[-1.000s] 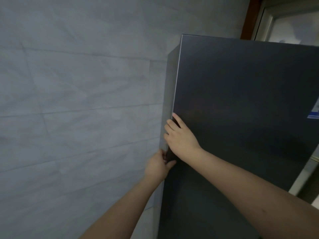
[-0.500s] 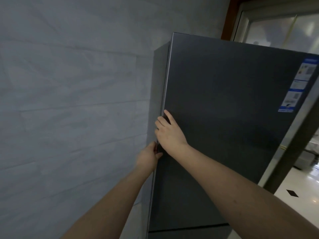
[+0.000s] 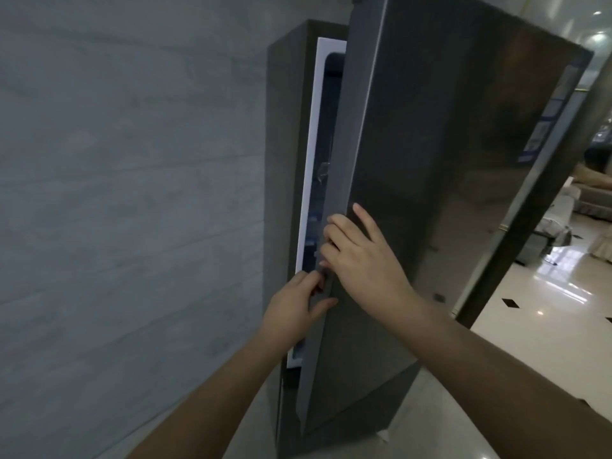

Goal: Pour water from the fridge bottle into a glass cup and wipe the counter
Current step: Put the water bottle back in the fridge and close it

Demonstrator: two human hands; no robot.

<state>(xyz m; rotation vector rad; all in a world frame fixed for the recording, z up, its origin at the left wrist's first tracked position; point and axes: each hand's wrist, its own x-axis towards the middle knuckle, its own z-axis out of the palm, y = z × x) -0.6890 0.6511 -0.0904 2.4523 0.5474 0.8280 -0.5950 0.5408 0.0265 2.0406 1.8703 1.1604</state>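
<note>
The right hand (image 3: 361,260) hooks its fingers round the free edge of the fridge door (image 3: 447,193), and the left hand (image 3: 294,309) grips that edge just below. The door stands ajar from the dark fridge (image 3: 284,160) beside a grey tiled wall (image 3: 132,193); the bottle cannot be made out inside.

glossy tiled floor (image 3: 543,352), fridge (image 3: 447,193) standing on it

Head view, close, facing fridge door (image 3: 430,193) edge (single view only).
</note>
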